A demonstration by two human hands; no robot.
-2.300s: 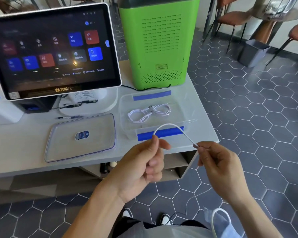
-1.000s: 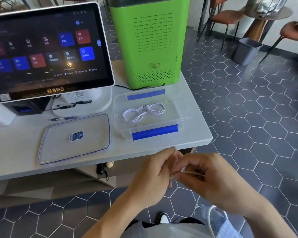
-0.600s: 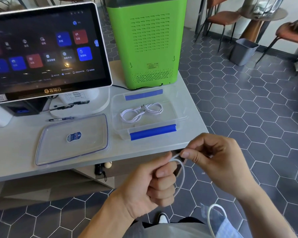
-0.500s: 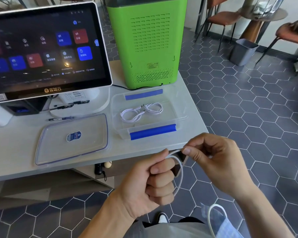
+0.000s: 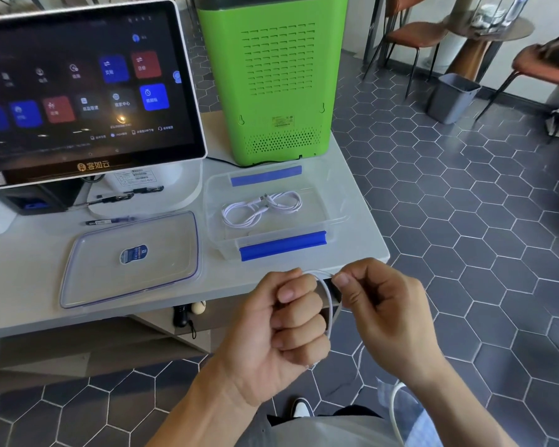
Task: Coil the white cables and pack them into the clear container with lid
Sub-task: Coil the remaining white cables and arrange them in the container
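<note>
While left hand (image 5: 291, 321) grips white cable (image 5: 329, 304) in curled fingers, right hand (image 5: 384, 314) pinches its loop; container (image 5: 220, 221) holds another coil.

Right hand (image 5: 381, 314) drew closer to left hand (image 5: 281, 330) (cable (image 5: 329, 304) loop tightened).

Open container (image 5: 334, 201) reachable from above; green machine (image 5: 271, 79) blocks behind.

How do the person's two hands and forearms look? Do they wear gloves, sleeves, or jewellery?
Both are bare. The left hand and the right hand have no gloves and no visible rings. The forearms show no sleeves, and no watch or bracelet is seen on the wrists. Fingernails are short and plain.
</note>
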